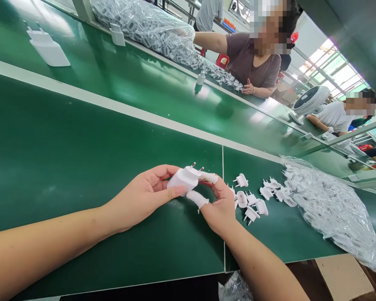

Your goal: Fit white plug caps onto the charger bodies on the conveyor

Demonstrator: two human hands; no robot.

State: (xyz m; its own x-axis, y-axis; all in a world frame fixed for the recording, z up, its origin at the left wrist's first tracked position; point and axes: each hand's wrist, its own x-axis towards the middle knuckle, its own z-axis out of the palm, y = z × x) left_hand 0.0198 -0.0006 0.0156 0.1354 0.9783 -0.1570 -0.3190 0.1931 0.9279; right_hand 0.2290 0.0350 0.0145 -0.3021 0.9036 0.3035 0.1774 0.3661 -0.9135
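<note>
A white two-pin power adapter [182, 181] is held over the green table, its metal pins pointing up and to the right. My left hand [146, 188] grips the adapter's body, thumb on the near side and fingers behind. White coverings wrap the thumb and index finger of my right hand [221, 205], which pinch the adapter at its pin end. Just right of that hand lie several loose white plug heads [251, 214], some on their sides. My right hand partly hides the nearest ones.
A clear bag [335, 213] of plug heads spills open at the right. Beyond a white strip [113, 110] runs a green belt [138, 92] carrying white adapters [50, 51]. Across it, a co-worker [253, 62] sits by another full bag [144, 31]. A fan [311, 100] stands further right.
</note>
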